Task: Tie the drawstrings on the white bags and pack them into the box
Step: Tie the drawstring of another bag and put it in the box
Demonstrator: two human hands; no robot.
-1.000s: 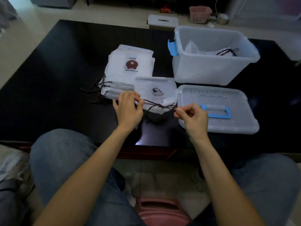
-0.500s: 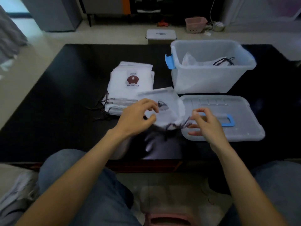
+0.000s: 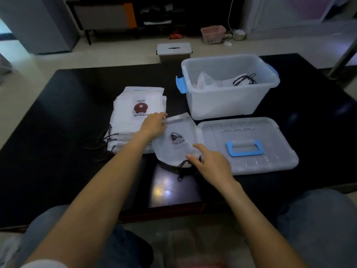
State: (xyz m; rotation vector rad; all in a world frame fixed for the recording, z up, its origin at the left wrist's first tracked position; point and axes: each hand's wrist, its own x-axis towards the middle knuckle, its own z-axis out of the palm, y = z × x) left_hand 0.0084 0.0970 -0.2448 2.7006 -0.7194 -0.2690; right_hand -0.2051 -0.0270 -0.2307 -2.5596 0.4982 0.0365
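Now the right hand (image 3: 211,163) lay on the gathered mouth of the white bag (image 3: 174,144), fingers loosely bent over the puckered cloth where the dark drawstring (image 3: 183,165) spilled out; whether it actually pinched the cord I could not tell. A second earlier both hands had been drawing that cord taut between them, so the pulling was over and the neck looked cinched. The left hand (image 3: 153,125) had moved up to the bag's far edge, at about eleven o'clock from the right hand, fingers out nearly straight and resting on the cloth, holding nothing that I could make out.

The bag sat flat on the black tabletop (image 3: 58,132), its right side just lapping the detached lid (image 3: 251,144) at three o'clock. The stack of untied bags (image 3: 135,120) lay beside it at nine to ten o'clock, cords trailing off its near end. The open box (image 3: 229,89) stood at one o'clock, beyond the lid, with a few white bags already inside.

I judged the tying of this one done or nearly so, and the lift into the box the next move.
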